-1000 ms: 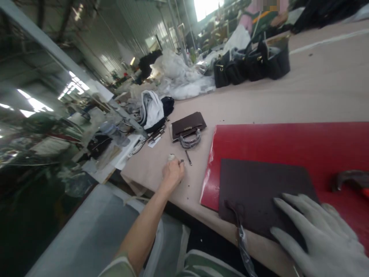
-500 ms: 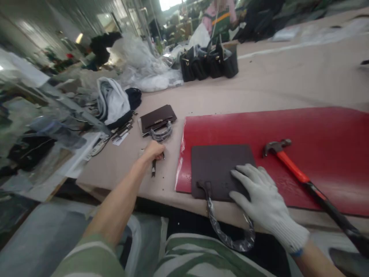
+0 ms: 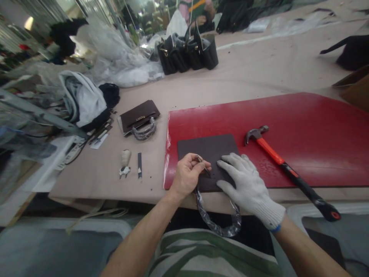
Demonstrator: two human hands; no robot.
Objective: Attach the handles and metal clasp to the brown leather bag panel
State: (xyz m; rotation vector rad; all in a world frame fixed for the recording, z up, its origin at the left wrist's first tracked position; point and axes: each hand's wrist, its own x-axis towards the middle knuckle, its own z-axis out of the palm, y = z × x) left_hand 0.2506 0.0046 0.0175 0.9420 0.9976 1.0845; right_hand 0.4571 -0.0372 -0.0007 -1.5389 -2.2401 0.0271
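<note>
A dark brown leather panel (image 3: pixel 211 144) lies on the red mat, its handle (image 3: pixel 215 225) wrapped in clear plastic and hanging past the table edge. My bare left hand (image 3: pixel 187 173) is closed on a slim metal punch (image 3: pixel 205 166), its tip down at the panel. The fingers partly hide the tool. In a white knitted glove, my right hand (image 3: pixel 245 182) rests flat on the panel's right side, fingers spread and holding nothing. A claw hammer (image 3: pixel 276 157) with a red and black grip lies to the right of the glove.
The red mat (image 3: pixel 311 130) covers much of the table. Left of it lie pincers (image 3: pixel 125 165), a flat metal tool (image 3: pixel 140 165) and another brown panel (image 3: pixel 140 115) with a wrapped handle. Black handbags (image 3: pixel 187 54) stand behind, near a co-worker (image 3: pixel 198 11).
My left hand has moved right from the tools on the table to the panel, now with the punch in it. My right hand stays flat on the panel. The camera view has shifted.
</note>
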